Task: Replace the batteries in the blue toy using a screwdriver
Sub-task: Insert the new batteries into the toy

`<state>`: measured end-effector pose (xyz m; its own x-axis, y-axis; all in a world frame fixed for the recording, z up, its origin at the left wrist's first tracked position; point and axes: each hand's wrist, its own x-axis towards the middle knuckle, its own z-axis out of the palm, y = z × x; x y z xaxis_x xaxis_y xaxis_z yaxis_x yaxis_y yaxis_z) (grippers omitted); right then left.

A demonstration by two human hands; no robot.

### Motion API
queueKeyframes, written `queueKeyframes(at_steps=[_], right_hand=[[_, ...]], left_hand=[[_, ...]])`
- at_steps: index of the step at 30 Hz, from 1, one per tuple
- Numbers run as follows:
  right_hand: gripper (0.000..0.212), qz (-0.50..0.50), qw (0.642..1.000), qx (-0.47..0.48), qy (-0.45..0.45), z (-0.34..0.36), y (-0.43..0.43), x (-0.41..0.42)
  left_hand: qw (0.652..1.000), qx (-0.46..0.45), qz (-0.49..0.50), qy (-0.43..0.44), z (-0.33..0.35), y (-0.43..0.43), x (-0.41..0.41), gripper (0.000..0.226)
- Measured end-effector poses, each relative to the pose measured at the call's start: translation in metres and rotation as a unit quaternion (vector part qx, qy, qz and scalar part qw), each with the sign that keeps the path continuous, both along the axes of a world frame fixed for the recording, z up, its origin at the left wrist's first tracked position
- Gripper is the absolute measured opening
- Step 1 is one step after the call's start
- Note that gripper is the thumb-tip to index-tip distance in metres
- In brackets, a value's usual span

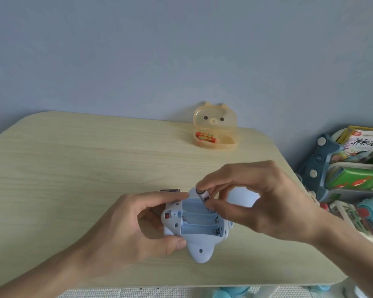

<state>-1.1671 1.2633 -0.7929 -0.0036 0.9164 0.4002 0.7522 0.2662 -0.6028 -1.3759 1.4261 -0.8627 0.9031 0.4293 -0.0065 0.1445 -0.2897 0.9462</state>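
The blue toy [199, 249] lies upside down near the table's front edge, its battery compartment [199, 220] open and its slots showing bare. My left hand [125, 231] grips the toy's left side, thumb at the front and fingers along the far edge. My right hand [256, 203] pinches a white battery [202, 194] just above the compartment's far end. A dark flat object [170, 190] peeks out behind my left fingers. No screwdriver shows.
An orange bear-shaped box [215, 134] stands open at the table's back, holding two orange batteries [206, 137]. The light wooden table [73, 168] ends on the right near a blue shelf with books and toys [353, 168].
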Motion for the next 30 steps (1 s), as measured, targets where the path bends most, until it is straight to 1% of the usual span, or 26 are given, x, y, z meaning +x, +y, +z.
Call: queueKeyframes(at_steps=[3, 11, 14, 22, 26, 28, 30], right_hand=[[0.024, -0.013, 0.998, 0.026, -0.050, -0.015, 0.001, -0.004], [0.022, -0.001, 0.986, 0.036, -0.161, -0.024, 0.012, -0.001], [0.019, -0.004, 0.984, 0.032, -0.174, -0.030, 0.012, 0.002], [0.022, -0.016, 0.983, -0.005, -0.181, -0.030, 0.009, 0.003], [0.016, -0.034, 0.981, -0.016, -0.189, -0.028, 0.010, -0.004], [0.013, -0.038, 0.978, -0.026, -0.206, -0.027, 0.011, -0.007], [0.019, -0.026, 0.972, -0.032, -0.233, -0.026, 0.010, -0.008]], left_hand=[[1.000, 0.014, -0.007, 0.002, 0.001, -0.001, -0.001, 0.063], [1.000, 0.017, -0.004, 0.001, 0.003, -0.002, 0.000, 0.060], [1.000, 0.014, -0.006, 0.002, 0.003, -0.002, 0.000, 0.061], [1.000, 0.004, 0.003, -0.008, 0.000, -0.002, 0.001, 0.059], [1.000, 0.004, 0.012, -0.009, -0.002, 0.000, -0.001, 0.061], [1.000, 0.012, 0.008, -0.010, -0.002, 0.000, -0.001, 0.060], [1.000, 0.024, 0.005, -0.015, -0.001, -0.001, -0.002, 0.059]])
